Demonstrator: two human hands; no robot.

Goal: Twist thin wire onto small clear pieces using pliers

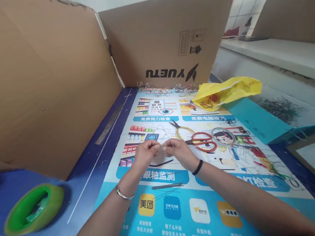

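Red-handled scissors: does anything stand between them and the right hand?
Nothing visible does. The red-handled scissors lie close beside the right hand, blades toward it; the yellow-handled tool lies beyond, outside that path.

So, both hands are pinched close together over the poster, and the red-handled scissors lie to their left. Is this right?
The side is wrong: the red-handled scissors lie to the right of the left hand and right hand, as the head view shows. The hands do pinch close together over the poster.
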